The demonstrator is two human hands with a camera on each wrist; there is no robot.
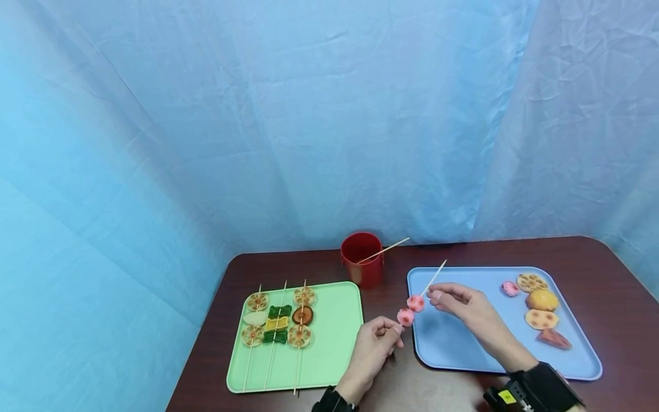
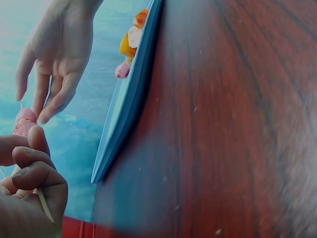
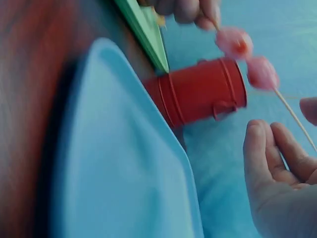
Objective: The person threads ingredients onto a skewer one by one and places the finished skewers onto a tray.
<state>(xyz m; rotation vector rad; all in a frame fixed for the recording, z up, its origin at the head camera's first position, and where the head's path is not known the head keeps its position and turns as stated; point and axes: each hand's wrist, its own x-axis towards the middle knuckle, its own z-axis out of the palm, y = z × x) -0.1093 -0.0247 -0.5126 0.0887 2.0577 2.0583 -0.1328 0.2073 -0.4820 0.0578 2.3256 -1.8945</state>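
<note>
Between the trays, my left hand (image 1: 373, 346) pinches a thin wooden skewer (image 1: 435, 276) just below two pink, round toy food pieces threaded on it. The lower pink piece (image 1: 405, 317) sits close to the left fingertips, and the upper pink piece (image 1: 416, 303) touches it. The skewer tilts up to the right, its bare tip sticking out past the pieces. My right hand (image 1: 476, 317) hovers over the blue tray beside the upper piece. In the right wrist view, the right fingers (image 3: 256, 148) and thumb are spread around the bare stick, with a gap to it.
The blue tray (image 1: 453, 355) carries a pink piece (image 1: 510, 288), a lotus root slice (image 1: 532, 282) and several other toy foods at its right. Three loaded skewers lie on the green tray (image 1: 332, 343). Behind stands a red bucket (image 1: 369, 277) with a stick (image 1: 393, 246) leaning out.
</note>
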